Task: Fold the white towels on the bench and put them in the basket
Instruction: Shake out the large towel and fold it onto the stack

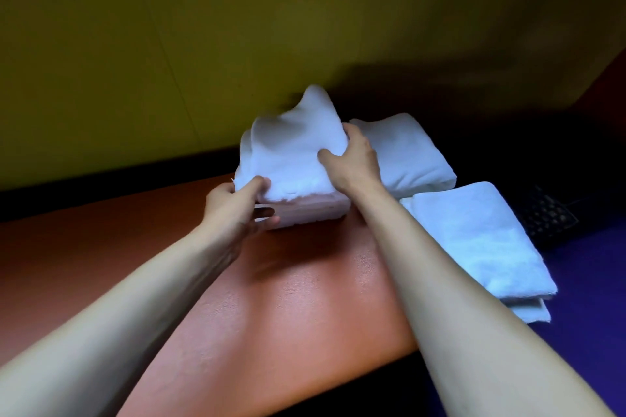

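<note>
My left hand point(237, 205) and right hand point(355, 156) grip the thick folded towel point(291, 159) on the orange bench point(288, 298), two more folded towels point(474, 240) lying right of it.

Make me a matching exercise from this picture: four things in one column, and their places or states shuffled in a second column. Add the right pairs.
Things
1. left hand
2. right hand
3. nearest folded towel
4. basket

Places or states
A. dark and latticed, past the bench's right end
B. lies untouched at the right end of the bench
C. grips the near left corner of the held towel
D. grips the held towel's right side

Pairs: 1-C, 2-D, 3-B, 4-A
</note>
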Available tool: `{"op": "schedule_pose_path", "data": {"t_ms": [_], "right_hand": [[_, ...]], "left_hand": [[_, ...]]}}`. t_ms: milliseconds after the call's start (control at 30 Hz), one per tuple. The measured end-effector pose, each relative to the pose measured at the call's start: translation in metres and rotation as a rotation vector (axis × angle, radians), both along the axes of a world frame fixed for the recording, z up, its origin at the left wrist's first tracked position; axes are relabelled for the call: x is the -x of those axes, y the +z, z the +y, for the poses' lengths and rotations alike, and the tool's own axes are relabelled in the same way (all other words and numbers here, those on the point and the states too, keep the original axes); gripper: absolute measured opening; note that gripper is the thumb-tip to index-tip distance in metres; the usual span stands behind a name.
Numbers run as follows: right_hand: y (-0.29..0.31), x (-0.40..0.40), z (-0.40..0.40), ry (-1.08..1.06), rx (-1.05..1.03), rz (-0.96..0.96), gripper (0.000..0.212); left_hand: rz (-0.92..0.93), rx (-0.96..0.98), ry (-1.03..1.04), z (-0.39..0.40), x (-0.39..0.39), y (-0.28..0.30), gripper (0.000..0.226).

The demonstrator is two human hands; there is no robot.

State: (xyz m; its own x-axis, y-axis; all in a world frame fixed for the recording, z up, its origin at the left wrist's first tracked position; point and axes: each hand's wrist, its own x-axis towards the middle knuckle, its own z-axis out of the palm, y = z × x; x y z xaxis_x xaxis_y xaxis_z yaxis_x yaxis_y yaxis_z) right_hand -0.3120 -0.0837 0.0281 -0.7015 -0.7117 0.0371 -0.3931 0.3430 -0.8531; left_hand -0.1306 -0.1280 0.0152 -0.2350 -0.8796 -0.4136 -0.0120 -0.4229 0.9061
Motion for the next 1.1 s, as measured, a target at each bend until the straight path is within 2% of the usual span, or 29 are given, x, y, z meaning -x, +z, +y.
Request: {"op": "schedule_pose_path", "data": {"t_ms": [67, 133, 200, 367, 433, 567, 633, 767, 900, 1000, 1100], "right_hand": [[0.001, 0.008, 0.005, -0.009, 0.018, 0.051, 0.047], [-0.006, 0.015, 0.007, -0.027, -0.062, 0.081, 0.052], [-0.014, 0.017, 0.009, -0.032, -0.16, 0.06, 0.059], [-0.016, 0.01, 0.014, -0.058, -0.145, -0.001, 0.063], [-0.014, 0.008, 0.013, -0.068, -0.137, -0.049, 0.059], [-0.001, 0.009, 0.008, -0.007, -0.007, 0.029, 0.028], [0.012, 0.018, 0.006, 0.005, 0.065, 0.079, 0.033], [0.04, 0.058, 0.005, -0.04, 0.199, 0.161, 0.05], [0.058, 0.114, 0.022, -0.113, 0.278, 0.204, 0.042], [0.046, 0.159, 0.041, -0.162, 0.177, 0.207, 0.042], [0.005, 0.189, 0.057, -0.148, -0.136, 0.176, 0.064]], "left_hand": [[-0.039, 0.038, -0.054, 0.003, 0.001, 0.0, 0.022], [-0.105, 0.044, -0.113, 0.007, 0.002, -0.005, 0.031], [-0.144, 0.017, -0.137, 0.012, 0.001, -0.01, 0.034], [-0.17, 0.035, -0.141, 0.009, -0.011, -0.013, 0.032], [-0.144, 0.043, -0.124, 0.007, -0.013, -0.009, 0.026], [-0.048, 0.097, -0.056, 0.001, 0.001, 0.01, 0.014], [-0.018, 0.165, -0.046, -0.003, 0.014, 0.02, 0.02], [0.098, 0.278, -0.11, -0.01, 0.053, 0.041, 0.016], [0.201, 0.33, -0.184, -0.005, 0.113, 0.058, 0.016], [0.065, 0.314, -0.3, 0.004, 0.154, 0.039, 0.019], [-0.289, 0.278, -0.477, 0.024, 0.175, 0.011, 0.039]]}}
